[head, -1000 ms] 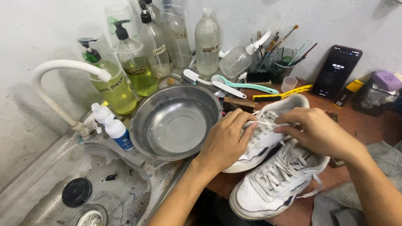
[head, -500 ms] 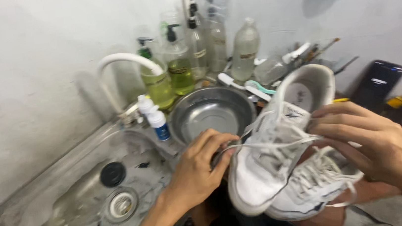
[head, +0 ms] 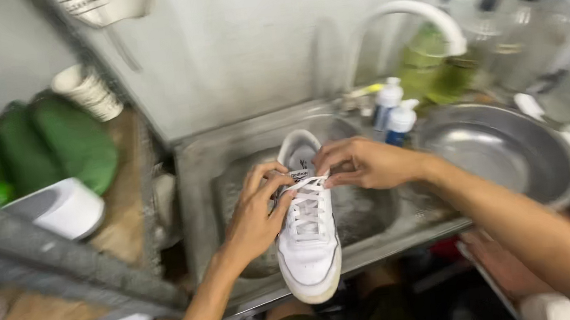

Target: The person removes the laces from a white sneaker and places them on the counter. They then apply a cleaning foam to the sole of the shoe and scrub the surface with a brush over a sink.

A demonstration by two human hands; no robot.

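Observation:
A white sneaker (head: 308,242) is held over the steel sink (head: 193,162), toe toward me, heel toward the wall. My left hand (head: 255,212) grips its left side near the laces, fingers pinching a lace end. My right hand (head: 363,164) comes in from the right and pinches the laces at the top of the tongue. The frame is motion-blurred.
A white curved tap (head: 418,15) rises behind the sink. A steel bowl (head: 503,151) sits at right with small spray bottles (head: 393,113) and soap bottles (head: 430,67) behind. At left are green items (head: 64,141), a white bowl (head: 57,208) and a grey bar (head: 49,269).
Both hands carried one sneaker leftward from the counter to above the sink. The second sneaker is out of view. The view swung left.

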